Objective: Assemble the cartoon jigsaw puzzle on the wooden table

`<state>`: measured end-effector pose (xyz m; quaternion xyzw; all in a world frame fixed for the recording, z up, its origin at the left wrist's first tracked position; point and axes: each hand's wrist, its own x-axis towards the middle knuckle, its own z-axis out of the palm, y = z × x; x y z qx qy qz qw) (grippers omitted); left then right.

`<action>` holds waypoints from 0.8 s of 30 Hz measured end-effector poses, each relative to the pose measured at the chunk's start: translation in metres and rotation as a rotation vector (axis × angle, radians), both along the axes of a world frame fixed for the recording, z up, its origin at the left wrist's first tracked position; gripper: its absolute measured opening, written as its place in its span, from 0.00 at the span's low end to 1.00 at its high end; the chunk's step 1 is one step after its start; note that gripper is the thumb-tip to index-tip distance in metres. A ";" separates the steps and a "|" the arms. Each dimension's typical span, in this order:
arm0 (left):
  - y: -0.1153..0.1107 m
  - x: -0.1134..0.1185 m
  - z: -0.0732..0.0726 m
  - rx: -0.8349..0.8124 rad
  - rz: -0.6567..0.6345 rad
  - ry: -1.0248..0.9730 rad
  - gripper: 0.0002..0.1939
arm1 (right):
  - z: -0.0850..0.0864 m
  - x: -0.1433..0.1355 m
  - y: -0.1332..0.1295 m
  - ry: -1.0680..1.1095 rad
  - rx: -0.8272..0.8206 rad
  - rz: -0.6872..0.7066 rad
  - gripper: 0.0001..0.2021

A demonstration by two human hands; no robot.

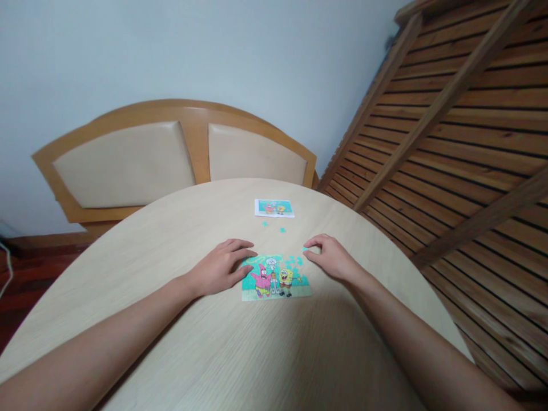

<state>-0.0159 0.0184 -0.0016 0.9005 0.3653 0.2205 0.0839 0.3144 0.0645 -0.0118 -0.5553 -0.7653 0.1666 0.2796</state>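
Observation:
A cartoon jigsaw puzzle [262, 283] lies mostly joined on the table, with gaps at its upper right where bare wood shows through. My left hand [225, 264] rests at the puzzle's left edge, its fingers apart and the thumb lying on the upper left corner. At the upper right, my right hand [327, 255] pinches a small teal puzzle piece [305, 249] between thumb and fingertips. Two loose teal pieces, one on the left [265, 224] and one on the right [282, 230], lie beyond the puzzle.
A reference picture card [274, 208] with the same cartoon lies farther back on the round wooden table [171, 337]. Behind the table stands a padded headboard [128, 165] against the wall. A slatted wooden frame [449, 125] leans at the right.

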 end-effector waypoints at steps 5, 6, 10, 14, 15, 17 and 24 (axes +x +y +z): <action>0.000 0.001 0.001 -0.003 0.005 0.013 0.15 | 0.008 -0.009 -0.008 0.124 -0.053 0.047 0.06; 0.000 0.001 0.001 -0.003 0.009 0.017 0.16 | 0.010 -0.012 -0.010 0.163 -0.057 0.058 0.05; 0.000 0.001 0.002 -0.004 0.004 0.022 0.16 | 0.018 -0.029 -0.020 0.248 -0.053 0.147 0.06; -0.001 0.001 0.002 -0.004 0.006 0.021 0.16 | 0.021 -0.042 -0.027 0.227 -0.032 0.190 0.05; -0.001 0.001 0.001 -0.004 0.007 0.021 0.16 | 0.021 -0.043 -0.028 0.216 -0.026 0.196 0.05; 0.000 0.001 0.001 -0.005 0.006 0.019 0.16 | 0.019 -0.045 -0.029 0.196 -0.024 0.201 0.06; 0.000 0.001 0.001 -0.011 0.003 0.027 0.16 | 0.014 -0.042 -0.025 0.158 -0.045 0.211 0.06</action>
